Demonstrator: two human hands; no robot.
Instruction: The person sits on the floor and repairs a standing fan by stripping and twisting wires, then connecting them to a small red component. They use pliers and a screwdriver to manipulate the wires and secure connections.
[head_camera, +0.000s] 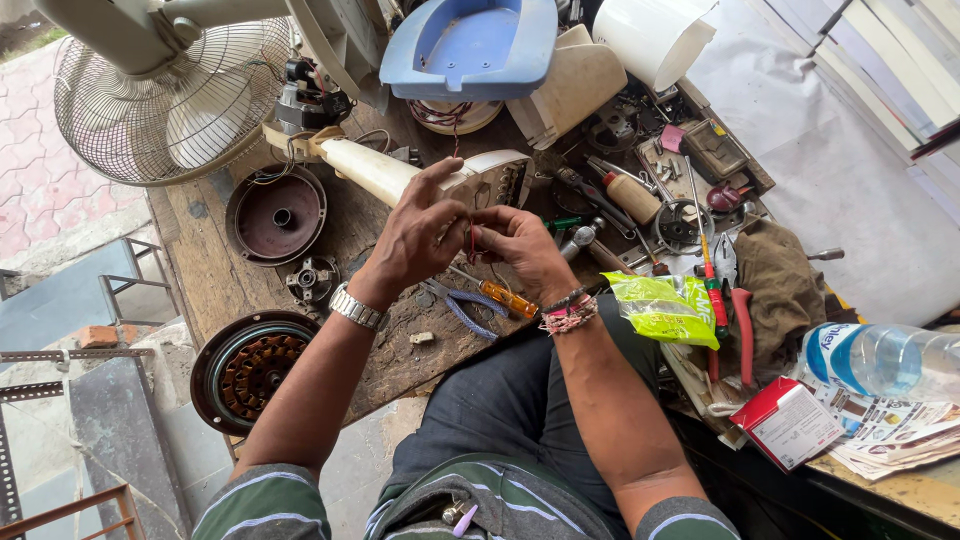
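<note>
While the wooden surface (215, 265) was packed with fan parts, the cream fan body (400, 172) lay on it, its long side running from upper left to lower right, the wide end pointing at the hands. A round wire guard (150, 110) sat behind. The left hand (420, 240) and right hand (515, 245) met just above it, each grip pinched on a thin red wire (472, 245) that stood nearly straight up. I think the wire could snap if pulled hard, or slip loose. An orange screwdriver (500, 295) lay just below.
</note>
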